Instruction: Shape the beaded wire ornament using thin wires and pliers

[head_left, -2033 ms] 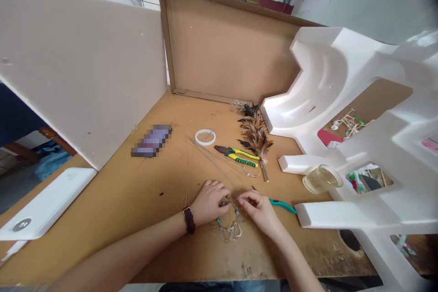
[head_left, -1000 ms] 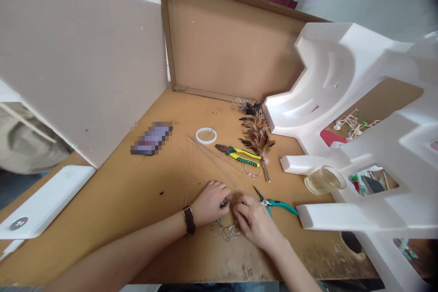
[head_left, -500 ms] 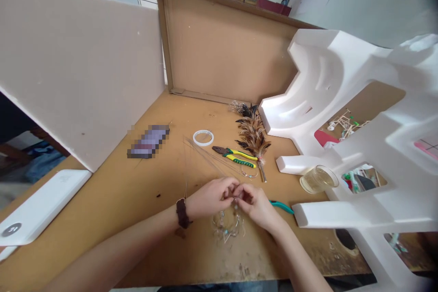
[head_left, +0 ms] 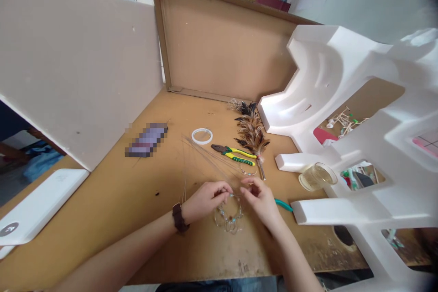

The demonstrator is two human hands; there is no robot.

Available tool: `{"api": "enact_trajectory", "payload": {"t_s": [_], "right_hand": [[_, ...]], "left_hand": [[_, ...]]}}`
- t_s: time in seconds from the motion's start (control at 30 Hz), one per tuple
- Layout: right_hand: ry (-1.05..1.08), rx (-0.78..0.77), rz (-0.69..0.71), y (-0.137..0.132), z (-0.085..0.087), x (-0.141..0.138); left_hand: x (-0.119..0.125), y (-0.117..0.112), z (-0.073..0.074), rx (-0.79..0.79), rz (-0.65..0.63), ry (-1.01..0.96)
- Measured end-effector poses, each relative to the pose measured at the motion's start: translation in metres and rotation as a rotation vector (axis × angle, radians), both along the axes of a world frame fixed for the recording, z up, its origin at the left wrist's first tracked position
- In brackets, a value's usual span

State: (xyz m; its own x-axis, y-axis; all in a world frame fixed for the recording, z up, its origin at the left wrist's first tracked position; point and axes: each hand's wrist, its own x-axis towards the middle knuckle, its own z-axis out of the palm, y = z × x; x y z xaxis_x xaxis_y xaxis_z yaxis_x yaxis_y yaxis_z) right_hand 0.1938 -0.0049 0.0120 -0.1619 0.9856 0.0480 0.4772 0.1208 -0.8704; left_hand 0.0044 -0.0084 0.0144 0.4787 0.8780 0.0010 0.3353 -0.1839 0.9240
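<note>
A looped piece of thin clear wire with small pale and turquoise beads [head_left: 233,221] hangs below my hands, over the tabletop near the front edge. My left hand [head_left: 207,200], with a dark strap on its wrist, pinches the top of this beaded wire between thumb and fingers. Just to the right, my right hand [head_left: 260,198] has its thumb and index finger apart, with nothing visible between them. Long fine wires [head_left: 205,157] lie beyond the left hand. Beyond the right hand rests a small beaded loop [head_left: 248,174].
Yellow-green pliers [head_left: 234,153] lie beside a feather bundle [head_left: 252,130] and a white ring [head_left: 201,136]. A teal handle [head_left: 283,205] and a glass of liquid [head_left: 316,177] are by white foam packing [head_left: 328,212]. A pixelated object [head_left: 147,140] and a white device [head_left: 44,200] are left.
My hands have drawn apart. The right thumb and index finger have spread and moved slightly right, while the left keeps its pinch on the beaded wire.
</note>
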Motion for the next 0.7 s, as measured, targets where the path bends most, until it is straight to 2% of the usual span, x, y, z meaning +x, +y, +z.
{"api": "enact_trajectory", "payload": {"t_s": [0.07,0.2,0.37,0.53,0.6,0.7], "right_hand": [[0.012,0.014,-0.076,-0.002,-0.009,0.007],[0.053,-0.062,-0.031,-0.008,-0.025,0.01],[0.031,-0.219,0.095,-0.008,-0.018,0.008],[0.287,-0.337,0.074,-0.013,-0.015,0.008],[0.341,-0.328,0.072,-0.018,-0.018,0.006],[0.295,-0.245,0.031,-0.025,-0.02,0.002]], "left_hand": [[-0.002,0.001,-0.002,-0.005,-0.005,-0.016],[-0.004,0.0,-0.003,0.043,-0.052,-0.015],[-0.004,-0.001,-0.004,0.069,-0.056,-0.02],[-0.003,-0.002,-0.004,0.082,-0.052,0.064],[-0.002,-0.004,-0.003,0.098,-0.055,0.105],[-0.001,-0.007,-0.002,0.138,-0.051,0.132]]}}
